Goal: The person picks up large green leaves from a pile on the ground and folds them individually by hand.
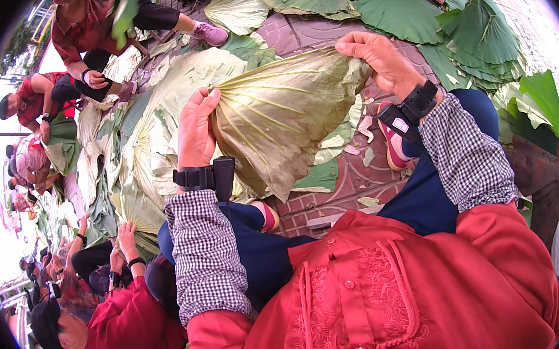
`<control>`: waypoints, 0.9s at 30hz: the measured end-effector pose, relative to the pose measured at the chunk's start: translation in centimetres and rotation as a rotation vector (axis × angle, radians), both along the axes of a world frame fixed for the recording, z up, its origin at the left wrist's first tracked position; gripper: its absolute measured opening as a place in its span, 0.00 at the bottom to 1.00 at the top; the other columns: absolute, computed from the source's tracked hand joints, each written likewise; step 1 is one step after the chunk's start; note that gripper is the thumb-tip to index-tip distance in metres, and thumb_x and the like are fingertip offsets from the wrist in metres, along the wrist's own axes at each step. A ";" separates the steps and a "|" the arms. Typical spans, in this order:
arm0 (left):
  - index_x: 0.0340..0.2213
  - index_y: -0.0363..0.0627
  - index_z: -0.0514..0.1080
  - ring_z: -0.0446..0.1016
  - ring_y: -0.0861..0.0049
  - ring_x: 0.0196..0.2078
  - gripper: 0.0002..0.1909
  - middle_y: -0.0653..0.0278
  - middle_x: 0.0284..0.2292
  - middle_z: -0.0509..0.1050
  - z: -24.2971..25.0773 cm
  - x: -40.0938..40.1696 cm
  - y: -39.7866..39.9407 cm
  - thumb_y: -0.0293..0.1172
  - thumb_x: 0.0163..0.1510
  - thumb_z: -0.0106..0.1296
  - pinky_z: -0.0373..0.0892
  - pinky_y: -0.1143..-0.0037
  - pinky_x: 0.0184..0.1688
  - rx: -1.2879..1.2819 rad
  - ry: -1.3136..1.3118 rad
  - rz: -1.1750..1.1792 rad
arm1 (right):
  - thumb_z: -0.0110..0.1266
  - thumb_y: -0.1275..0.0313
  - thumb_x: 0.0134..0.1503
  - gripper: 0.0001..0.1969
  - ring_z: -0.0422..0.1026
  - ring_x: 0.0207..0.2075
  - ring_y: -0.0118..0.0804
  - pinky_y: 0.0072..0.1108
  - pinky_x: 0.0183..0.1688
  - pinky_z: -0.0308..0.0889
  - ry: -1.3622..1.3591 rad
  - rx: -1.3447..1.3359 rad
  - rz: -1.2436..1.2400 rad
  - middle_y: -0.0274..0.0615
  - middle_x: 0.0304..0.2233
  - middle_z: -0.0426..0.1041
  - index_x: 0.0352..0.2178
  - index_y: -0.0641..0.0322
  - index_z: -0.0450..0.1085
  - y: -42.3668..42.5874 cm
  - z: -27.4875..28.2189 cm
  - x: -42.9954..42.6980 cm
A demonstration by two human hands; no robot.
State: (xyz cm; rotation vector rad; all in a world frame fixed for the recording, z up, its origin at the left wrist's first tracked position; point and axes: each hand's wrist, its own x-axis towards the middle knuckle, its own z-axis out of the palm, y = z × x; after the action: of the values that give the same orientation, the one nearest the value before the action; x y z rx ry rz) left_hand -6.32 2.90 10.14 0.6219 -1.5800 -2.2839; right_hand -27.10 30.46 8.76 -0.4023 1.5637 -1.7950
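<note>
A large, pale yellow-green dried lotus leaf is stretched out in the air between my hands. My left hand pinches its pointed, ribbed corner between thumb and fingers. Farther up and to the right, my right hand grips the upper edge, part of its fingers lying behind the leaf. The leaf's wide, ragged lower edge hangs down over the ground near my shoe. Beneath and left of it lies a broad layer of pale leaves.
Green leaves lie along the top, with a green leaf stack at upper right. Red paving shows between leaf scraps. Several co-workers in red sit along the left, one close by at lower left; another person's leg is at right.
</note>
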 end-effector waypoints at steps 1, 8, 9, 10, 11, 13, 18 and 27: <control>0.35 0.40 0.68 0.71 0.84 0.33 0.05 0.68 0.32 0.73 0.0 0.0 0.0 0.27 0.56 0.51 0.68 0.82 0.38 0.000 0.005 -0.011 | 0.57 0.69 0.55 0.05 0.65 0.26 0.17 0.14 0.31 0.62 0.032 -0.001 -0.036 0.24 0.25 0.69 0.30 0.58 0.72 0.1 0.0 0.0; 0.36 0.40 0.69 0.71 0.86 0.30 0.07 0.67 0.31 0.74 1.8 0.0 0.8 0.24 0.55 0.51 0.67 0.84 0.33 -0.125 -0.004 -0.055 | 0.55 0.72 0.52 0.07 0.68 0.32 0.21 0.17 0.37 0.65 0.609 0.266 0.050 0.27 0.28 0.71 0.32 0.63 0.72 0.9 0.7 -1.2; 0.36 0.40 0.69 0.71 0.87 0.29 0.07 0.66 0.31 0.74 2.2 0.0 1.1 0.23 0.54 0.51 0.67 0.85 0.32 -0.176 -0.031 -0.071 | 0.56 0.71 0.51 0.08 0.69 0.34 0.22 0.18 0.39 0.65 0.699 0.384 0.044 0.28 0.29 0.72 0.32 0.63 0.72 0.7 0.8 -0.9; 0.37 0.39 0.69 0.71 0.88 0.30 0.07 0.66 0.30 0.75 2.4 0.0 1.8 0.22 0.54 0.51 0.65 0.86 0.31 -0.245 -0.075 -0.116 | 0.59 0.69 0.50 0.14 0.69 0.40 0.28 0.22 0.45 0.65 0.616 0.307 0.128 0.32 0.35 0.73 0.38 0.62 0.71 0.2 0.8 -0.5; 0.36 0.39 0.69 0.70 0.89 0.29 0.07 0.68 0.30 0.74 2.3 -0.1 2.7 0.22 0.54 0.51 0.65 0.86 0.31 -0.299 -0.029 -0.171 | 0.59 0.68 0.49 0.16 0.69 0.42 0.29 0.23 0.47 0.64 0.608 0.226 0.192 0.34 0.37 0.72 0.40 0.61 0.71 -0.4 0.6 0.4; 0.36 0.39 0.70 0.69 0.89 0.29 0.07 0.69 0.30 0.73 2.2 -0.5 4.3 0.22 0.54 0.52 0.64 0.87 0.32 -0.264 -0.087 -0.279 | 0.61 0.67 0.49 0.20 0.68 0.45 0.32 0.24 0.50 0.63 0.589 0.046 0.317 0.36 0.40 0.71 0.44 0.60 0.69 -1.8 0.3 2.7; 0.38 0.39 0.70 0.70 0.88 0.31 0.09 0.68 0.31 0.74 2.4 -0.7 5.1 0.22 0.53 0.53 0.66 0.86 0.33 -0.178 -0.032 -0.372 | 0.59 0.65 0.51 0.15 0.69 0.36 0.25 0.19 0.40 0.64 0.435 0.070 0.567 0.32 0.32 0.74 0.39 0.61 0.72 -2.9 0.2 4.9; 0.34 0.40 0.69 0.73 0.82 0.32 0.07 0.66 0.32 0.74 2.1 0.1 1.0 0.23 0.52 0.54 0.69 0.83 0.38 -0.021 0.004 -0.141 | 0.55 0.60 0.55 0.16 0.70 0.28 0.25 0.18 0.31 0.65 0.146 0.075 0.607 0.34 0.30 0.72 0.39 0.61 0.71 -2.0 -0.3 4.8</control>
State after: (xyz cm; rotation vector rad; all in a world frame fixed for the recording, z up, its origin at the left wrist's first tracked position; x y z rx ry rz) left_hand -6.18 3.93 12.27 0.5158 -1.6932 -2.3636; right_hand -22.31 28.50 8.44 -0.8812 1.3990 -1.2562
